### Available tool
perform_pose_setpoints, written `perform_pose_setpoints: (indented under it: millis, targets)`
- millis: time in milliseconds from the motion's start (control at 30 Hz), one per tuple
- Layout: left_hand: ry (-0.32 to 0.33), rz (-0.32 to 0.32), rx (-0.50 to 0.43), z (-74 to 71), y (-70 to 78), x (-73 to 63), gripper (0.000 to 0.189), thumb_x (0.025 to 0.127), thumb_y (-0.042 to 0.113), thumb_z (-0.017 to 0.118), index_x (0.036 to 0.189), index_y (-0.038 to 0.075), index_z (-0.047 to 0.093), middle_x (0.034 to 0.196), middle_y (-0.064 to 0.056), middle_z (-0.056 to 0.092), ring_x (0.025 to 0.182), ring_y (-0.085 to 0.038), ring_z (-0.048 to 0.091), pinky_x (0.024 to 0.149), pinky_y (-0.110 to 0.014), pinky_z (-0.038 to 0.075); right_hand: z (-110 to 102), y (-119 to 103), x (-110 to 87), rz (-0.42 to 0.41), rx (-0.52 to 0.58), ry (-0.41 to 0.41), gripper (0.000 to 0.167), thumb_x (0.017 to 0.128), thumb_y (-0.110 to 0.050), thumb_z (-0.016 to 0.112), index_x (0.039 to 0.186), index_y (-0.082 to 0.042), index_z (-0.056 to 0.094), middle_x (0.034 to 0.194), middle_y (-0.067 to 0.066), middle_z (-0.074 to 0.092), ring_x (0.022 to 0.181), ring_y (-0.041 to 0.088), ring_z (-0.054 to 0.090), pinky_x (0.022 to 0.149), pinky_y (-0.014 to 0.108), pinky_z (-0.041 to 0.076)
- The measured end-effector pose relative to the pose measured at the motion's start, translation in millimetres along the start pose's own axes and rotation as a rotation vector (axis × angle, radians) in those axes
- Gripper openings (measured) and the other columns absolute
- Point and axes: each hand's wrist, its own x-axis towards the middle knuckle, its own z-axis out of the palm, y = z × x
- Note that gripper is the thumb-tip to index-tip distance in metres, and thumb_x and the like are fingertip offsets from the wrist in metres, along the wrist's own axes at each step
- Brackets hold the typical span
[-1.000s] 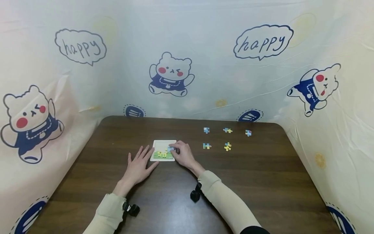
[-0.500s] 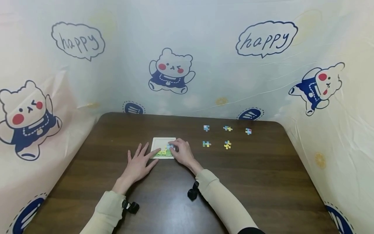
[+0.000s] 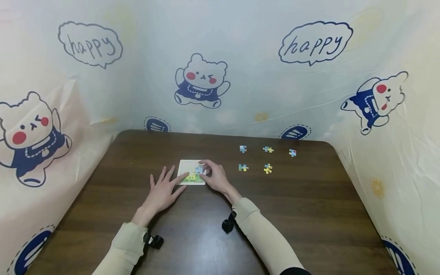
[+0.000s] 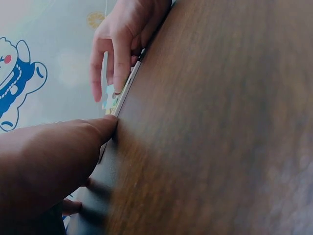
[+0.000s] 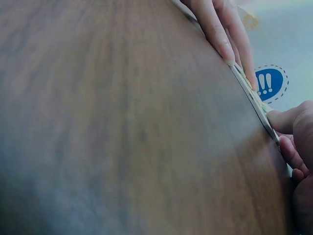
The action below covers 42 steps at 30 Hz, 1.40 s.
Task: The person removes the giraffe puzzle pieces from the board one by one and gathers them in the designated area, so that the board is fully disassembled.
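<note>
A white puzzle tray [image 3: 187, 165] lies flat on the brown table, its lower part filled with green and yellow jigsaw pieces [image 3: 191, 177]. My left hand [image 3: 164, 193] is spread at the tray's left side. Its index fingertip touches the fitted pieces, and its thumb rests by the near edge, as the left wrist view also shows. At the tray's right side my right hand [image 3: 217, 178] pinches a light blue jigsaw piece [image 3: 198, 170] between thumb and fingers, just above the filled part. Whether that piece lies fully flat is hard to tell.
Several loose jigsaw pieces lie right of the tray, among them a blue one [image 3: 243, 149], a yellow one [image 3: 268, 168] and a blue one with red [image 3: 292, 152]. A printed cloth [image 3: 254, 84] hangs behind the table [image 3: 309, 214].
My left index finger has moved from the tray's left edge onto the fitted pieces. The right fingers have shifted slightly, and more of the light blue piece shows. The head view has tilted a little.
</note>
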Motion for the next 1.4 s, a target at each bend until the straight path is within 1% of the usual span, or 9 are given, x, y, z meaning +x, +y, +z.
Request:
perform_pose_setpoints:
  millis: [100, 367, 567, 733, 867, 1067, 1200, 1300, 1400]
  targets:
    - [-0.001, -0.001, -0.008, 0.1, -0.3, 0.0, 0.058, 0.109, 0.044, 0.066, 0.165, 0.033, 0.053, 0.178, -0.029, 0.031, 0.166, -0.06, 0.019, 0.12, -0.094, 0.005, 0, 1, 0.3, 0.001, 0.025, 0.008, 0.042, 0.097, -0.006, 0.083, 0.137, -0.007, 0.071, 0.103, 0.011, 0.077, 0.082, 0.014, 0.062, 0.076, 0.021, 0.044]
    - [-0.004, 0.005, -0.01, 0.1, 0.0, -1.8, 0.058, 0.109, 0.043, 0.066, 0.165, 0.034, 0.052, 0.179, -0.028, 0.03, 0.166, -0.06, 0.019, 0.12, -0.094, 0.006, 0, -1, -1.1, 0.069, 0.07, 0.004, 0.029, 0.096, -0.01, 0.085, 0.125, -0.008, 0.077, 0.099, 0.01, 0.079, 0.079, 0.006, 0.058, 0.074, 0.02, 0.043]
    - [-0.001, -0.003, -0.024, 0.1, 0.0, -1.8, 0.058, 0.109, 0.043, 0.065, 0.165, 0.034, 0.052, 0.179, -0.028, 0.029, 0.167, -0.06, 0.018, 0.12, -0.094, 0.004, -2, -4, -0.7, 0.093, 0.117, 0.007, 0.03, 0.098, -0.008, 0.082, 0.127, -0.006, 0.076, 0.102, 0.014, 0.076, 0.082, 0.006, 0.059, 0.077, 0.02, 0.046]
    - [-0.004, 0.0, -0.021, 0.7, -0.2, -0.4, 0.061, 0.11, 0.043, 0.065, 0.167, 0.034, 0.048, 0.179, -0.029, 0.028, 0.166, -0.061, 0.017, 0.12, -0.094, 0.004, -9, -3, 2.1, 0.107, 0.2, 0.022, 0.032, 0.098, -0.003, 0.081, 0.129, -0.002, 0.075, 0.105, 0.019, 0.075, 0.085, 0.009, 0.061, 0.078, 0.02, 0.048]
    - [-0.003, -0.005, -0.025, 1.1, 0.3, -0.8, 0.063, 0.11, 0.043, 0.065, 0.169, 0.032, 0.046, 0.179, -0.028, 0.029, 0.166, -0.06, 0.017, 0.12, -0.094, 0.004, -21, -3, 2.3, 0.117, 0.268, 0.032, 0.031, 0.097, -0.001, 0.081, 0.127, 0.0, 0.076, 0.107, 0.022, 0.075, 0.085, 0.011, 0.064, 0.076, 0.021, 0.049]
    - [-0.008, -0.021, -0.035, 0.6, 0.0, -0.9, 0.068, 0.109, 0.044, 0.067, 0.17, 0.028, 0.043, 0.18, -0.027, 0.029, 0.168, -0.057, 0.018, 0.122, -0.092, 0.004, -47, -3, -1.1, 0.135, 0.318, 0.046, 0.033, 0.096, -0.001, 0.081, 0.129, -0.003, 0.076, 0.11, 0.02, 0.076, 0.089, 0.012, 0.066, 0.079, 0.024, 0.051]
    - [0.016, -0.028, -0.026, -2.6, -3.2, -1.1, 0.073, 0.107, 0.047, 0.069, 0.169, 0.019, 0.044, 0.177, -0.024, 0.038, 0.167, -0.053, 0.027, 0.123, -0.09, 0.012, -66, -2, -7.7, 0.141, 0.336, 0.063, 0.035, 0.095, 0.0, 0.081, 0.13, -0.004, 0.075, 0.111, 0.02, 0.076, 0.09, 0.01, 0.066, 0.08, 0.023, 0.051]
    - [0.046, -0.028, -0.011, -6.7, -5.9, -2.0, 0.073, 0.106, 0.046, 0.071, 0.166, 0.012, 0.048, 0.172, -0.024, 0.046, 0.163, -0.05, 0.036, 0.124, -0.087, 0.021, -81, 1, -15.8, 0.141, 0.355, 0.073, 0.036, 0.095, 0.003, 0.081, 0.13, -0.001, 0.074, 0.112, 0.023, 0.076, 0.088, 0.009, 0.066, 0.077, 0.022, 0.052]
    - [0.058, -0.027, -0.001, -10.5, -8.0, -3.2, 0.073, 0.104, 0.046, 0.073, 0.163, 0.009, 0.052, 0.169, -0.025, 0.05, 0.161, -0.05, 0.04, 0.124, -0.084, 0.025, -96, 8, -25.6, 0.138, 0.36, 0.084, 0.036, 0.095, 0.004, 0.08, 0.13, 0.002, 0.072, 0.112, 0.026, 0.075, 0.088, 0.008, 0.067, 0.076, 0.02, 0.053]
